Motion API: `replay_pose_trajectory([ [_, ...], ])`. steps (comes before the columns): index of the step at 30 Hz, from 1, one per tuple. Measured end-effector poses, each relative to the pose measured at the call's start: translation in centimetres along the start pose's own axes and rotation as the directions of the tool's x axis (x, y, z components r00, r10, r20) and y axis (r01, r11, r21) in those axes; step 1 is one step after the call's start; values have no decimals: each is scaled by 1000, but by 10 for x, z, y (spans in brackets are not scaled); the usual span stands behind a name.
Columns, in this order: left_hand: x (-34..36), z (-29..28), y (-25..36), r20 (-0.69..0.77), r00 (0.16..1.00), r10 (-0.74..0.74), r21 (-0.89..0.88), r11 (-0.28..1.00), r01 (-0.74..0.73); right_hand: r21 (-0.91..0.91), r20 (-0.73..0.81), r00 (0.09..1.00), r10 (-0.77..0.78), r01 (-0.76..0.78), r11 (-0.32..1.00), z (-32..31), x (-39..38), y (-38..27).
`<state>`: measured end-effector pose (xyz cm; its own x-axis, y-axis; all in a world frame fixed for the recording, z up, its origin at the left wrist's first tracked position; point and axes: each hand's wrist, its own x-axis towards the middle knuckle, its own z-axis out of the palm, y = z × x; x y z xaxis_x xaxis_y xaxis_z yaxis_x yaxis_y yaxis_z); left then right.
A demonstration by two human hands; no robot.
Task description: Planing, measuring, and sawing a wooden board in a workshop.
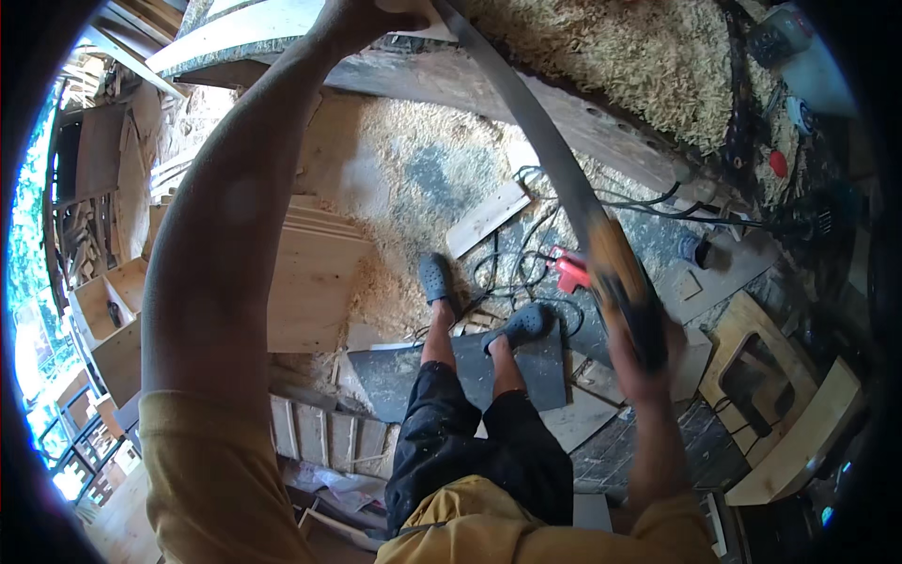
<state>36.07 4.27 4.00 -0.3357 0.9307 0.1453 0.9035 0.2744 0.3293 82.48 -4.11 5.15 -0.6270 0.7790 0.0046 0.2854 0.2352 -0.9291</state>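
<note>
My right hand (648, 371), slightly blurred, is closed around the handle of a handsaw (550, 136). Its handle looks yellow-brown and black. The long grey blade slants up and left to the top edge, beside a pale wooden board (272, 30) on the workbench (451, 85). Stretched far forward, my left arm ends at the same board, where my left hand (371, 17) touches it near the blade. The picture's edge cuts off most of that hand's fingers. Where the blade meets the wood is hardly visible.
Wood shavings (629, 66) heap on the bench. Below lie a red power tool (569, 270), tangled black cables (493, 268) and a loose plank (489, 219) near my feet. Plywood boxes (315, 282) stand left; a cut-out wooden frame (766, 376) and a curved board (799, 437) lean at right.
</note>
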Motion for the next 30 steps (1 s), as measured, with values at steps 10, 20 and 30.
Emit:
replay_pose_trajectory([
  [10, 0, -6, 7, -10, 996, -92, -33, 995, 92, 159, 17, 945, 326, -325, 932, -3, -31, -8],
  [20, -4, -4, 10, -11, 999, 35, 49, 998, -35, 214, 35, 971, 235, -237, 948, 7, -10, 20],
  [30, 2, 4, -3, -131, 961, 243, 134, 965, -226, 113, 26, 999, 45, -48, 992, 22, 27, 15],
])
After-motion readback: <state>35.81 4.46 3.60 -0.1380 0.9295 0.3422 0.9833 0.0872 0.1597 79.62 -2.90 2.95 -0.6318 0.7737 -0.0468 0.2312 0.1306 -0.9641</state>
